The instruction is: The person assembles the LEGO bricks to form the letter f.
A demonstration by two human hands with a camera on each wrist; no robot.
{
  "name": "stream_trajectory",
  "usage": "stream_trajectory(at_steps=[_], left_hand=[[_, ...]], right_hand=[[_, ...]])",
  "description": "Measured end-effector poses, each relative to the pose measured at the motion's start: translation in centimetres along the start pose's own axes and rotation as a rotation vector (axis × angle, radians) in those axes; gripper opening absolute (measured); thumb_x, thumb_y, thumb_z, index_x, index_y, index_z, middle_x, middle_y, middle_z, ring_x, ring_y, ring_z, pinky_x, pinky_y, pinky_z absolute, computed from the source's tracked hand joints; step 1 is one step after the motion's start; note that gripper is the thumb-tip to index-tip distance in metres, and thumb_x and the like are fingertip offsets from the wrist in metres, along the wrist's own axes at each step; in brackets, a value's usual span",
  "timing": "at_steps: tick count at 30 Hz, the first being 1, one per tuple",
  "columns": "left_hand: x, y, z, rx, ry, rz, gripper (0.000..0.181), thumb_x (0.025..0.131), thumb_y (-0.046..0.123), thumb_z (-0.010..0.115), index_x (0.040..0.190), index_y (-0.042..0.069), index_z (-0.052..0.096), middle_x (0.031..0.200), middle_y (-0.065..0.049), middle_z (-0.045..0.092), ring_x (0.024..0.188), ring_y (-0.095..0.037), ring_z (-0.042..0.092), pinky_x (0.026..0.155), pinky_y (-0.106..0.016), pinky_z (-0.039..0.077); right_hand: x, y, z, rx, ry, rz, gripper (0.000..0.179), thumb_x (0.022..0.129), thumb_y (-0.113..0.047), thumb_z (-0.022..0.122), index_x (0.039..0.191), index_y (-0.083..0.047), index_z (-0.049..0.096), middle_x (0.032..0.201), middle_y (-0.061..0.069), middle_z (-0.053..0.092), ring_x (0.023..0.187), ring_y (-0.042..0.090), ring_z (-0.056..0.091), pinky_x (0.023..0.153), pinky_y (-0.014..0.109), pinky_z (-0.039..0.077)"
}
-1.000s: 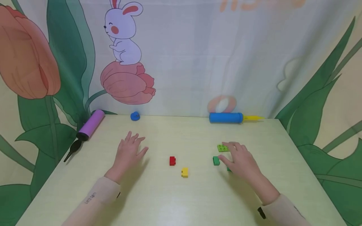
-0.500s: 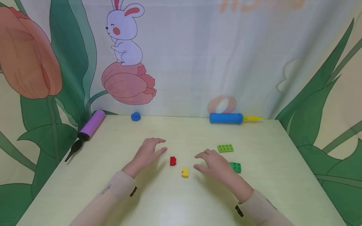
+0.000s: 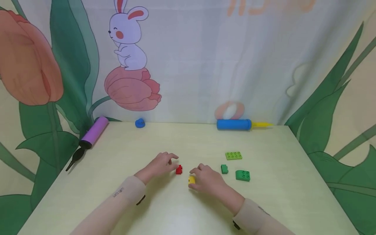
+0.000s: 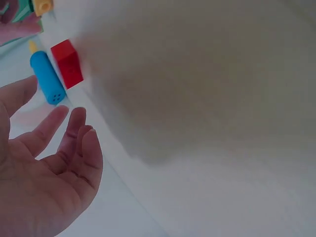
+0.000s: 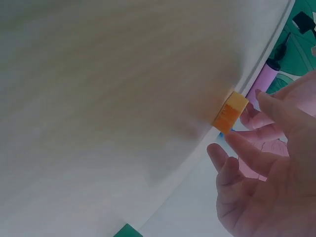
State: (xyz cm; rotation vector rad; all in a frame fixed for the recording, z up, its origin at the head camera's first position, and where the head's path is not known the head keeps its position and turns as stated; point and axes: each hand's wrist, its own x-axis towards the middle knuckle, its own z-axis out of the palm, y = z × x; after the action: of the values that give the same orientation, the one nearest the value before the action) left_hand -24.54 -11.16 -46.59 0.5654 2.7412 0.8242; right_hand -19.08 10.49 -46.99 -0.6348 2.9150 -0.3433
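- Head view: a pale table, with two bare hands in light sleeves reaching over it from the near edge
- Left hand: thumb and forefinger spread wide, the other fingers softly bent, nothing in its grasp
- Red brick on the table, right by the left thumb tip in the head view; in the left wrist view a gap shows between brick and fingertips
- Right hand: fingers loosely bent, thumb and forefinger apart, on either side of the yellow brick; I cannot tell whether both touch it
- Yellow brick lies to the right of the red brick and a bit nearer the person, the two near each other but not touching
- To the right of the right hand, three more pieces, all apart: a small green brick, a larger green brick, and a lime-green plate behind them
- Along the back edge: a blue toy on the left, a blue pump with a yellow nozzle on the right
- Purple pump with a black nozzle, slanting along the left edge
- Behind the table, a cloth printed with a rabbit and tulips
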Motion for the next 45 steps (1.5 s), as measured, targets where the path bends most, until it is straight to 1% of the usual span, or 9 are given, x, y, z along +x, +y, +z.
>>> stream_trajectory(at_steps=[4,12,19,25,32,35,37,41,45], left_hand=[[0.0,-0.2,0.4,0.007,-0.045,0.004,0.041,0.091,0.024,0.067,0.128,0.009,0.059,0.085,0.0,0.053,0.082,-0.018,0.048,0.067,-0.03,0.044],[0.3,-0.1,0.9,0.033,-0.049,0.035,0.043,0.092,0.024,0.067,0.132,0.013,0.058,0.082,0.002,0.052,0.081,-0.016,0.047,0.067,-0.03,0.043],[0.5,0.0,1.4,0.068,-0.033,0.039,0.034,0.09,0.02,0.07,0.124,0.015,0.065,0.081,0.003,0.052,0.079,-0.016,0.048,0.065,-0.029,0.044],[0.7,0.0,1.6,0.073,-0.034,0.036,0.033,0.089,0.019,0.071,0.121,0.015,0.066,0.083,0.002,0.052,0.079,-0.016,0.048,0.065,-0.028,0.043],[0.9,0.0,1.6,0.099,-0.022,0.045,0.019,0.088,0.024,0.072,0.103,0.013,0.07,0.081,0.003,0.053,0.078,-0.016,0.048,0.068,-0.029,0.044],[1.1,0.1,1.5,0.097,-0.025,0.031,0.017,0.087,0.024,0.073,0.098,0.012,0.069,0.08,0.004,0.054,0.078,-0.016,0.049,0.069,-0.028,0.045],[1.2,0.1,1.4,0.082,-0.029,0.025,0.017,0.086,0.024,0.075,0.096,0.011,0.067,0.08,0.005,0.055,0.078,-0.015,0.051,0.07,-0.027,0.046],[1.1,0.2,1.3,0.041,-0.039,0.024,0.02,0.085,0.022,0.076,0.097,0.01,0.065,0.079,0.005,0.058,0.075,-0.014,0.053,0.069,-0.026,0.047],[1.0,0.3,1.4,0.037,-0.052,0.015,0.027,0.086,0.021,0.075,0.108,0.007,0.067,0.077,0.004,0.058,0.072,-0.015,0.052,0.066,-0.027,0.046]], right_hand=[[0.2,-0.2,0.1,-0.028,-0.021,-0.009,0.049,0.079,-0.046,0.077,0.117,-0.016,0.068,0.099,0.001,0.057,0.082,0.015,0.051,0.063,0.026,0.047],[0.2,-0.3,0.1,-0.05,-0.03,-0.031,0.041,0.079,-0.04,0.079,0.113,-0.018,0.069,0.094,-0.001,0.056,0.078,0.013,0.05,0.063,0.025,0.045],[0.4,-0.3,-0.2,-0.03,-0.055,-0.026,0.036,0.078,-0.037,0.08,0.107,-0.017,0.071,0.089,-0.003,0.055,0.073,0.011,0.05,0.063,0.025,0.044],[0.2,0.0,-0.5,-0.001,-0.079,-0.006,0.037,0.081,-0.039,0.077,0.109,-0.015,0.071,0.092,-0.004,0.059,0.074,0.01,0.053,0.066,0.026,0.046],[-0.1,0.6,-1.7,0.116,-0.064,0.031,0.045,0.085,-0.033,0.073,0.125,-0.014,0.062,0.102,-0.002,0.062,0.079,0.012,0.055,0.072,0.031,0.048],[-0.3,1.2,-2.0,0.143,-0.048,-0.001,0.043,0.09,-0.033,0.068,0.13,-0.02,0.059,0.102,-0.002,0.061,0.078,0.012,0.054,0.067,0.03,0.048],[-0.4,1.6,-2.0,0.165,-0.036,-0.037,0.038,0.092,-0.034,0.065,0.129,-0.023,0.06,0.102,-0.003,0.06,0.079,0.011,0.055,0.066,0.029,0.047],[-0.6,2.2,-2.0,0.251,-0.042,-0.053,0.032,0.093,-0.036,0.064,0.122,-0.023,0.062,0.1,-0.005,0.063,0.078,0.011,0.057,0.065,0.028,0.047],[-0.8,2.5,-2.1,0.298,-0.042,-0.021,0.034,0.088,-0.036,0.07,0.117,-0.023,0.059,0.098,-0.005,0.066,0.069,0.009,0.056,0.061,0.027,0.046]])
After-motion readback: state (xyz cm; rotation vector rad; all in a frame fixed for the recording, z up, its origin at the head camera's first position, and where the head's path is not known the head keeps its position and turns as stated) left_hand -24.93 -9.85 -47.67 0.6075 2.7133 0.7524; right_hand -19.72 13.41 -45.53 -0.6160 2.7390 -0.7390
